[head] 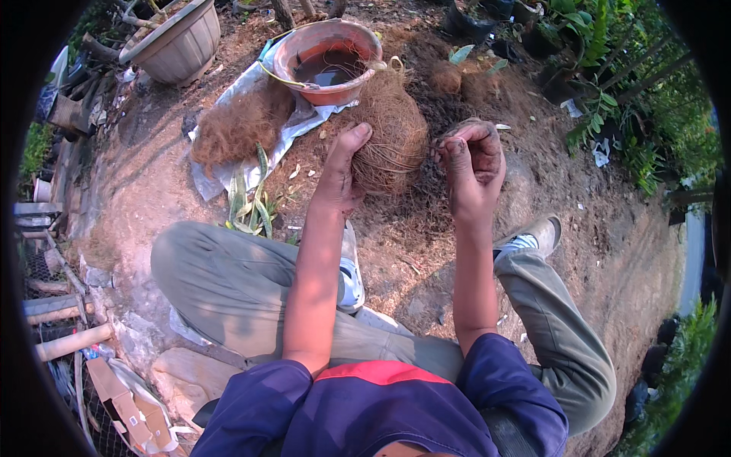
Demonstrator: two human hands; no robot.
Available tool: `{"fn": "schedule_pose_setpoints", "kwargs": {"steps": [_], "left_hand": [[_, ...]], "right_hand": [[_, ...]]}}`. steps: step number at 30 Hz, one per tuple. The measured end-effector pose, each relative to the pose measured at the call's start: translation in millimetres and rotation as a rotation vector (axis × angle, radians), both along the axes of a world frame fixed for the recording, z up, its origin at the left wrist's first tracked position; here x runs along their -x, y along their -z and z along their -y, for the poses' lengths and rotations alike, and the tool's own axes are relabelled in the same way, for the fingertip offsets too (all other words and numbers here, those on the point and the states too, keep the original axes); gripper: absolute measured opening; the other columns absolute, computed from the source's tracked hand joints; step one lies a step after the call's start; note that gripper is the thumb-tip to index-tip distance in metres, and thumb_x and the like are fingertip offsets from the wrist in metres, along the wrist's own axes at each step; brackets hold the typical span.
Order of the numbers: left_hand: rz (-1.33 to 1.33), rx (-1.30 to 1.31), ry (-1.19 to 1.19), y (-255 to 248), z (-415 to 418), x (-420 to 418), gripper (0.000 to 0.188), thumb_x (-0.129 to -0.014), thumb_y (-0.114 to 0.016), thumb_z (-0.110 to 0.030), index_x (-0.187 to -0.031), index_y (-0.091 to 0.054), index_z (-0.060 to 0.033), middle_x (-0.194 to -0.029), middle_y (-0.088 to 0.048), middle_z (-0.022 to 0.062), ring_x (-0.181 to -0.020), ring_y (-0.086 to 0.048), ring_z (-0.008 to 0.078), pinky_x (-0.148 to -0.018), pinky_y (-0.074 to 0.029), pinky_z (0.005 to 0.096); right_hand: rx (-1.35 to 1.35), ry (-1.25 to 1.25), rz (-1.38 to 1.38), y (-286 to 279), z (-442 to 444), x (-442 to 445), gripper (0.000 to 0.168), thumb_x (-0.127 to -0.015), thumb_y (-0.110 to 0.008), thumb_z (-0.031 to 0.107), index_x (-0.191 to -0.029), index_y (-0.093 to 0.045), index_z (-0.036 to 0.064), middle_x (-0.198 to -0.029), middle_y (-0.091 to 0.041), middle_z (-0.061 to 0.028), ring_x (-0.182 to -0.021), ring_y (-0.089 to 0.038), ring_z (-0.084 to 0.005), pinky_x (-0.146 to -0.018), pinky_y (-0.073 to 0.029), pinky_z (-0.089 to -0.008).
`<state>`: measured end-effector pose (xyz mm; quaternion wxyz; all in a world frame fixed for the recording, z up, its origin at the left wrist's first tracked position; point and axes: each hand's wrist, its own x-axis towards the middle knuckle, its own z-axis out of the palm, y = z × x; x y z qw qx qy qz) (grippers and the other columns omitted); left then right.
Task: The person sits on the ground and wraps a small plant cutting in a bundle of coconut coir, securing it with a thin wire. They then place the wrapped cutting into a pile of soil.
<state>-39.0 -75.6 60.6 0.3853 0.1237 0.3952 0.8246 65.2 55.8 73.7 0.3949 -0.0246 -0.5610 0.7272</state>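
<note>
My left hand [337, 171] grips the side of a rounded bundle of brown coir fibre [394, 125], its thumb on the near left face. Strands of twine or fibre wind around the bundle, and a pale looped strip sticks out at its top. To the right, my soil-stained right hand [475, 165] is raised with thumb and fingertips pinched together. Whether a thin strand lies between them is too small to tell. Dark loose soil [425, 200] covers the ground below. Just behind the bundle stands an orange bucket [337, 97] with dark water inside.
Loose coir [243, 128] lies on a plastic sheet [308, 123] at left, near cut snake plant leaves [251, 205]. Small coir-wrapped plants [446, 77] sit beyond the soil. A large planter [183, 51] stands far left. Foliage [657, 103] lines the right; a cardboard box [123, 394] lies lower left.
</note>
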Motion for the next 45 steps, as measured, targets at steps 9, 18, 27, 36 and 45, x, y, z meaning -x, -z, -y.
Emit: {"fn": "schedule_pose_setpoints", "kwargs": {"steps": [9,18,27,36,45], "left_hand": [[-0.145,-0.038,-0.147,-2,-3,-4,0.066,-0.085,-0.062,-0.03,-0.136,-0.038,0.0041,-0.118,-0.058,0.0178,-0.102,-0.064,0.0234,-0.087,-0.054,0.0355],[-0.124,-0.041,-0.187,2,0,1,0.07,-0.086,-0.065,-0.032,-0.138,-0.035,0.0045,-0.122,-0.056,0.0178,-0.103,-0.062,0.0237,-0.087,-0.053,0.0358],[-0.159,0.0,-0.219,11,-3,0,0.068,-0.086,-0.065,-0.031,-0.136,-0.038,0.0066,-0.122,-0.055,0.0164,-0.107,-0.059,0.021,-0.092,-0.049,0.0346],[-0.322,0.132,-0.31,3,-6,-3,0.064,-0.085,-0.065,-0.031,-0.132,-0.044,0.0065,-0.117,-0.059,0.0147,-0.103,-0.059,0.0187,-0.09,-0.048,0.0324],[-0.403,0.213,-0.327,-9,-1,-6,0.063,-0.085,-0.065,-0.03,-0.132,-0.044,0.0071,-0.117,-0.059,0.015,-0.102,-0.059,0.019,-0.089,-0.049,0.0321]], "right_hand": [[-0.423,0.137,0.151,-17,17,-5,0.011,-0.081,-0.068,-0.004,-0.09,-0.062,-0.004,-0.091,-0.061,-0.0105,-0.083,-0.057,-0.0192,-0.075,-0.048,-0.0299],[-0.587,0.21,0.23,-14,20,-1,0.011,-0.083,-0.068,-0.002,-0.094,-0.065,0.0,-0.091,-0.065,-0.0096,-0.09,-0.062,-0.0193,-0.078,-0.049,-0.0309],[-0.746,0.304,0.238,-23,13,0,0.017,-0.078,-0.073,0.0,-0.094,-0.07,0.002,-0.093,-0.07,-0.0096,-0.085,-0.067,-0.0225,-0.075,-0.052,-0.0319],[-0.878,0.28,0.305,-24,5,-3,0.016,-0.079,-0.07,-0.002,-0.094,-0.071,0.003,-0.093,-0.071,-0.0092,-0.084,-0.067,-0.022,-0.075,-0.052,-0.0315],[-1.024,0.339,0.296,-19,7,1,0.013,-0.08,-0.067,-0.004,-0.092,-0.065,0.002,-0.089,-0.067,-0.0112,-0.082,-0.063,-0.0287,-0.073,-0.049,-0.0365]]}}
